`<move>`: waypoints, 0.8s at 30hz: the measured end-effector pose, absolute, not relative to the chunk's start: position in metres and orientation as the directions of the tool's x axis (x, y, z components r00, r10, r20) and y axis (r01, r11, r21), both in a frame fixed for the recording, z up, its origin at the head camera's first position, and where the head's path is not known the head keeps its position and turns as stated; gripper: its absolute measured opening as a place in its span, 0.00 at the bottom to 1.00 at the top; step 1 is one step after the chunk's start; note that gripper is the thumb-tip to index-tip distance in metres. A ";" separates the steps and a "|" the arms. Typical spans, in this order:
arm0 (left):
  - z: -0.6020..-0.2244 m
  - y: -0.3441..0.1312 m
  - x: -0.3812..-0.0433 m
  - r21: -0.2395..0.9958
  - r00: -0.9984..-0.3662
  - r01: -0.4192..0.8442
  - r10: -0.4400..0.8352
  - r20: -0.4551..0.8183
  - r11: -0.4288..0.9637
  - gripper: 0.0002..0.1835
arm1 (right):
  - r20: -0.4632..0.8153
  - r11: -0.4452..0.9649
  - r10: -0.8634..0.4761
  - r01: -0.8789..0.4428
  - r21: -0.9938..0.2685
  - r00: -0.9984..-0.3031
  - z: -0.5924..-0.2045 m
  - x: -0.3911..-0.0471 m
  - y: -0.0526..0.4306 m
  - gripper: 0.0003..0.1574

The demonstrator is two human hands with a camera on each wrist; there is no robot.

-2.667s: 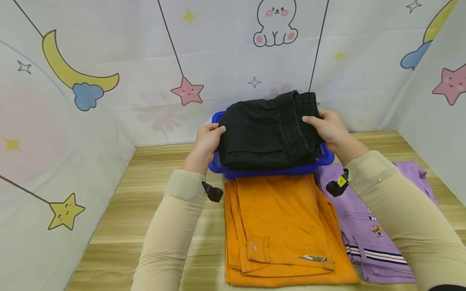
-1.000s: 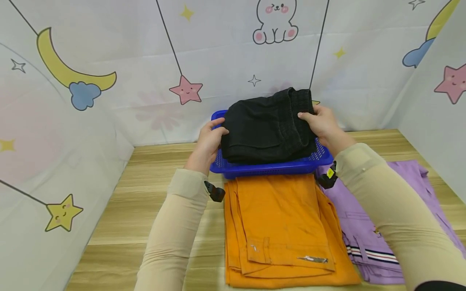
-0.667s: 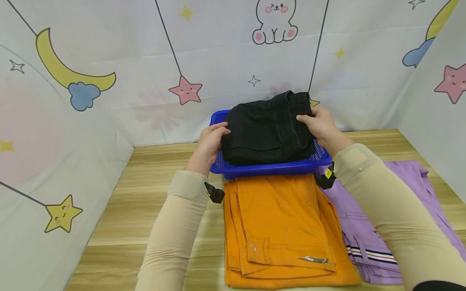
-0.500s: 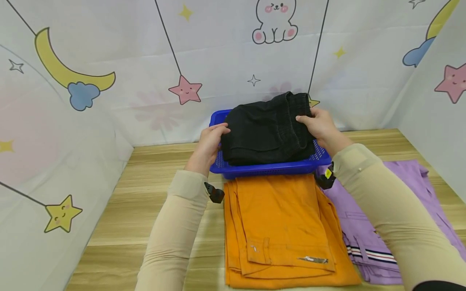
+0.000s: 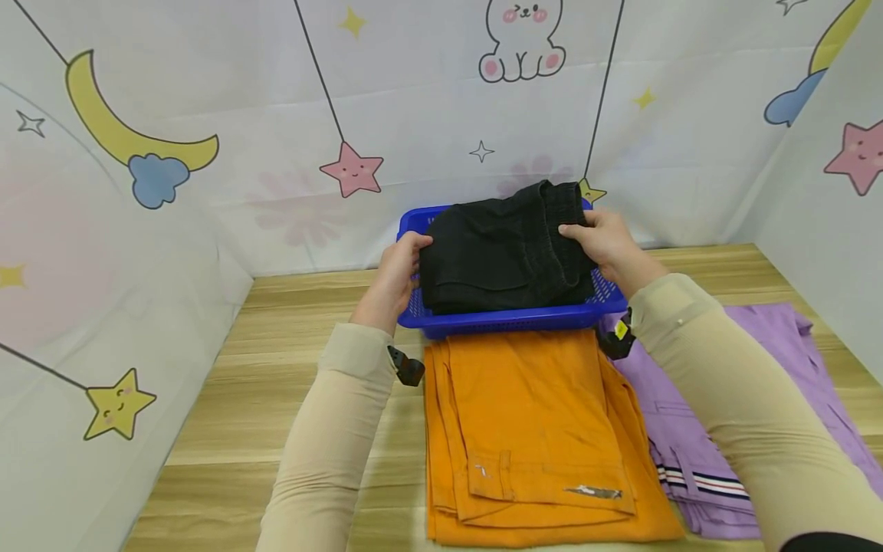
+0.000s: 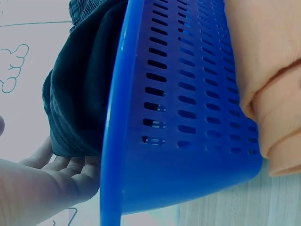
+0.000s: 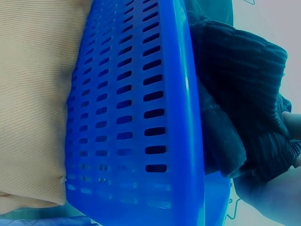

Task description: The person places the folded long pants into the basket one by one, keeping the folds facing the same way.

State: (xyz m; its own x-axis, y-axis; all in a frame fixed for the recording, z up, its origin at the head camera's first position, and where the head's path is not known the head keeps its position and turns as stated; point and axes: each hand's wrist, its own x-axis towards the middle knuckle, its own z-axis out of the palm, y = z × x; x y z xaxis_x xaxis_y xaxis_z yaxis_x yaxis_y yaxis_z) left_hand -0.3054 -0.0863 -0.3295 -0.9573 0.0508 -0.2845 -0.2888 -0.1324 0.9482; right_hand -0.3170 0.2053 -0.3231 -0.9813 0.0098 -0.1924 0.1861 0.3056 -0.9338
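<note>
Folded black trousers (image 5: 483, 253) with an elastic waistband lie in a shallow blue perforated basket (image 5: 513, 318), the waistband end raised on the right. At the left end, my left hand (image 5: 396, 276) has its thumb over the folded edge; in the left wrist view its fingers lie against the end of the black cloth, just inside the rim. My right hand (image 5: 610, 244) grips the waistband, thumb on top and fingers mostly hidden behind. In the right wrist view, the waistband (image 7: 244, 66) sticks up beyond the basket's rim.
Folded orange trousers (image 5: 538, 429) lie directly in front of the basket. Folded purple trousers (image 5: 697, 429), with a striped waistband, are to the right, partly under my right forearm. A cartoon-printed white cloth (image 5: 428, 107) stands behind the wooden table (image 5: 290, 360).
The black trousers have come down into the basket and shifted slightly left, both hands moving with them. The waistband end has sunk a little further. My left fingers have moved down beside the cloth.
</note>
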 end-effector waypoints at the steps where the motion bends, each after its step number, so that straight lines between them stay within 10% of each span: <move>1: -0.330 -0.087 -0.305 0.946 -0.955 -0.295 0.064 -0.289 -0.134 0.25 | -0.198 0.309 0.008 0.191 -0.932 -0.980 -0.323 -0.317 0.205 0.33; 24: -0.334 -0.091 -0.306 0.928 -0.931 -0.353 0.146 -0.335 -0.119 0.31 | -0.265 0.301 -0.012 0.249 -0.921 -0.964 -0.330 -0.322 0.205 0.35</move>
State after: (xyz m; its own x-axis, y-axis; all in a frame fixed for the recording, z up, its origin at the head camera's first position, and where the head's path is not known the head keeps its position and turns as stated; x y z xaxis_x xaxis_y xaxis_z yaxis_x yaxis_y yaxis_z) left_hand -0.3057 -0.0906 -0.3337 -0.9309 0.1461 -0.3348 -0.3525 -0.1193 0.9282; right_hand -0.3218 0.2054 -0.3303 -0.9643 -0.0122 -0.2647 0.2489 0.3010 -0.9206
